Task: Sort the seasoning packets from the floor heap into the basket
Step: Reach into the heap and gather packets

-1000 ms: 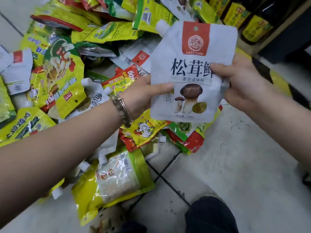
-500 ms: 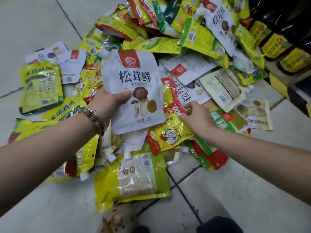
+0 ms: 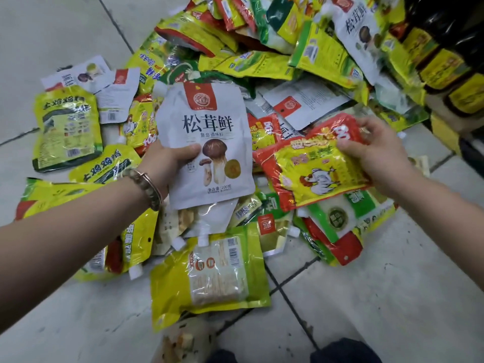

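Left hand gripping mushroom pouch, right hand pinching chicken packet.

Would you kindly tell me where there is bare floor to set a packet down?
Bare floor lies upper left, beyond the white packets, with another patch lower right, beside the window packet. The heap is crowded from the centre to the bottles.

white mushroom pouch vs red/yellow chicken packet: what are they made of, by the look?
The white mushroom pouch looks like matte laminated film: no glare, and it is held flat in the left hand. The red and yellow chicken packet is probably thin glossy plastic film: streaky glare, and wrinkles where the right hand grips it.
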Action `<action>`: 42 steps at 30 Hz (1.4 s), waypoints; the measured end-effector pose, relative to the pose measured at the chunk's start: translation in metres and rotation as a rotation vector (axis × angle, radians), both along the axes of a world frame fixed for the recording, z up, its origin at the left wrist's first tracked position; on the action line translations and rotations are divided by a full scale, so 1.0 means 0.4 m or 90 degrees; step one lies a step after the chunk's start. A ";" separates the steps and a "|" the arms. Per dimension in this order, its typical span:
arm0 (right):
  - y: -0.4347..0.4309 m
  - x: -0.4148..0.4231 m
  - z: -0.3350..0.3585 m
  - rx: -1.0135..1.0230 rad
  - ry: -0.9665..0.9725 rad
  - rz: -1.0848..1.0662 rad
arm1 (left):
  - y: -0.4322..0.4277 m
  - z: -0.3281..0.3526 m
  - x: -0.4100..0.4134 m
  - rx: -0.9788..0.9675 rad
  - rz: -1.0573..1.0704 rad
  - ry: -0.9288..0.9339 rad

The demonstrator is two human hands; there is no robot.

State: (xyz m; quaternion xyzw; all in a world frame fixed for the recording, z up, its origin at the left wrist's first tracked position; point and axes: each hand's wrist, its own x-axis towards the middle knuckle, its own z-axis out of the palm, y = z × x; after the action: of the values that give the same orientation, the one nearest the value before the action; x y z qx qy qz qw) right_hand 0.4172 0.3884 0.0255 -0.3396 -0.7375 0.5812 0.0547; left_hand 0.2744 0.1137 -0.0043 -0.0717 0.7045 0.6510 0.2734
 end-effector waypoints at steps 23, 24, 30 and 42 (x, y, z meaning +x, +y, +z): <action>0.109 -0.043 0.062 0.104 -0.029 -0.059 | 0.228 0.008 0.080 0.004 -0.328 -0.040; 0.125 -0.009 0.038 0.081 -0.087 -0.089 | 0.217 0.000 0.076 0.006 -0.313 -0.043; 0.098 0.168 -0.153 0.008 -0.326 -0.156 | 0.180 -0.035 0.083 -0.007 -0.247 -0.078; 0.025 0.160 -0.212 -0.277 -0.105 -0.586 | 0.186 -0.050 0.098 -0.016 -0.228 -0.124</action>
State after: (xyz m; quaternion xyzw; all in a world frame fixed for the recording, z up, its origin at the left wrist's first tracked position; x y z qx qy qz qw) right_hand 0.4812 0.3984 -0.0595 -0.6771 -0.3756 0.6082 0.1748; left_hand 0.3137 0.1879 -0.0241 -0.0111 0.6841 0.5734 0.4507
